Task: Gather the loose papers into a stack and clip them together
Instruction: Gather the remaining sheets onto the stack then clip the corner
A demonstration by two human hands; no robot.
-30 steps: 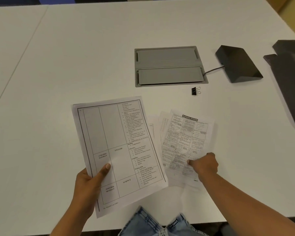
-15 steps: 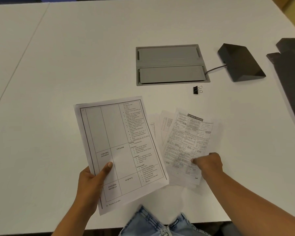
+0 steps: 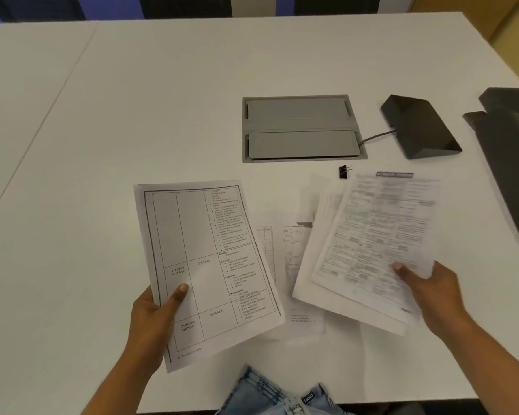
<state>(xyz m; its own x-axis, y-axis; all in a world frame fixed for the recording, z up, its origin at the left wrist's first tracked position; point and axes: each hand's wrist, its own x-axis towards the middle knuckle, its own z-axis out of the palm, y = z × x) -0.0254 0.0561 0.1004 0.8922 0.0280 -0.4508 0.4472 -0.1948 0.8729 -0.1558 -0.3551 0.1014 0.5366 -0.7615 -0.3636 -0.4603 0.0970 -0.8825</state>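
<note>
My left hand (image 3: 156,316) grips a timetable sheet (image 3: 204,265) by its lower left edge and holds it above the white table (image 3: 132,115). My right hand (image 3: 429,292) pinches a small bunch of densely printed sheets (image 3: 372,244) by their lower right corner, lifted off the table and blurred. One more sheet (image 3: 288,265) lies flat on the table between the two held ones. A small black binder clip (image 3: 343,171) sits on the table just beyond the papers, untouched by either hand.
A grey cable hatch (image 3: 303,128) is set into the table behind the clip. A dark wedge-shaped device (image 3: 420,127) with a cable stands to its right, and a dark object (image 3: 510,163) lies at the right edge. Blue jeans (image 3: 282,396) show at the near edge.
My right hand has picked up the printed sheets it was pressing on the table and raised them to the right, uncovering a sheet beneath. The left hand still holds the timetable sheet.
</note>
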